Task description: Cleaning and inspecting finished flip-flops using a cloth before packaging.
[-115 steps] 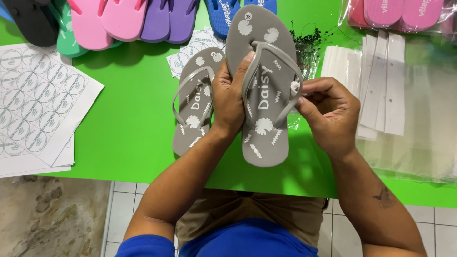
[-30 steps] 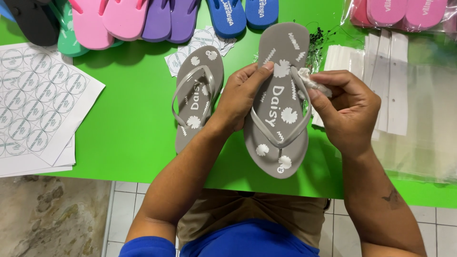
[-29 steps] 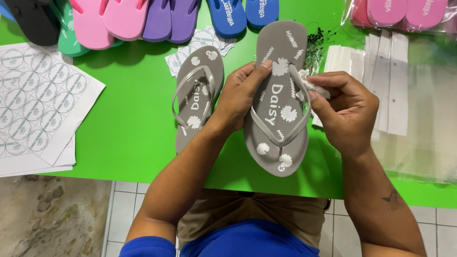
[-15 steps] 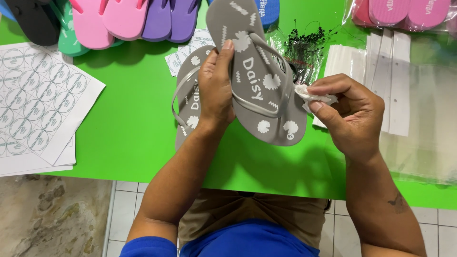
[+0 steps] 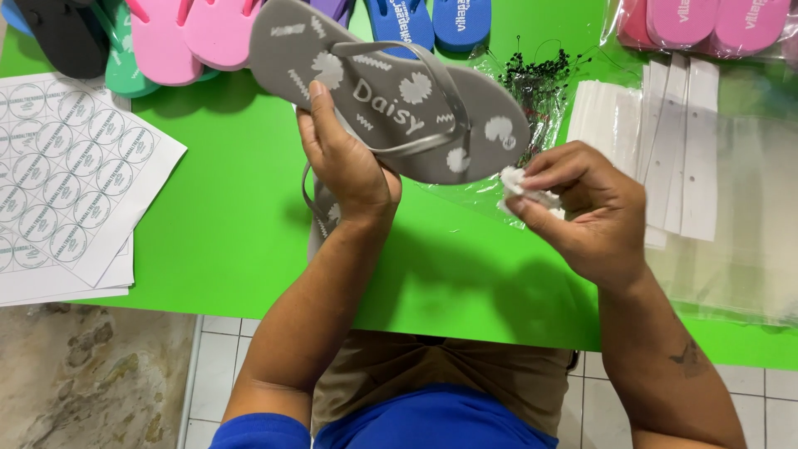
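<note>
My left hand (image 5: 345, 162) grips a grey flip-flop (image 5: 391, 96) with white flower prints and a grey strap, holding it lifted and turned almost sideways above the green table (image 5: 216, 224). My right hand (image 5: 582, 208) pinches a small crumpled white wad (image 5: 519, 185) just below the flip-flop's right end, close to it. A second grey flip-flop (image 5: 320, 218) lies on the table under my left hand, mostly hidden by it.
Sheets of round white stickers (image 5: 66, 175) lie at the left. Black, green, pink, purple and blue flip-flops (image 5: 179, 37) line the far edge. A clear bag of black tag pins (image 5: 540, 79), white card strips (image 5: 673, 141) and clear plastic bags (image 5: 740, 233) are at the right, with bagged pink flip-flops (image 5: 706, 25) behind.
My left hand has swung the grey flip-flop from upright to nearly sideways and raised it. My right hand has come off the strap and now holds the white wad below its end.
</note>
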